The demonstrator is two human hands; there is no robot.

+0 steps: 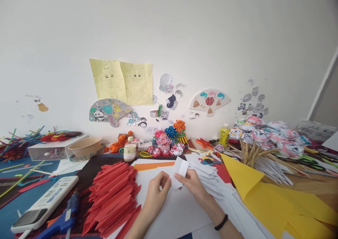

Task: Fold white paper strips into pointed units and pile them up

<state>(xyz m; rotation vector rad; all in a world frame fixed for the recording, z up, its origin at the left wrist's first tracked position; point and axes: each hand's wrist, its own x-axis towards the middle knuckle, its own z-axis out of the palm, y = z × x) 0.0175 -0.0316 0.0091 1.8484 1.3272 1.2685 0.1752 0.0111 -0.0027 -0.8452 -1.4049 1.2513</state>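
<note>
A small folded piece of white paper [181, 166] is held up over white sheets [179, 210] in the middle of the table. My right hand [194, 183], with a black band at the wrist, pinches it between thumb and fingers from the right. On the left, my left hand [159, 188] has its fingers curled and the thumb pressed in at the paper's left edge. Its exact hold there is partly hidden. To the left lies a thick pile of folded red paper strips [113, 196]. Loose white paper strips [207, 175] are heaped to the right.
A blue glue gun [66, 214] and a white power strip [47, 202] lie at the left. Yellow paper [285, 200] covers the right side. Behind stand a small bottle [130, 150], pipe-cleaner flowers [170, 133] and paper flowers on sticks [264, 136].
</note>
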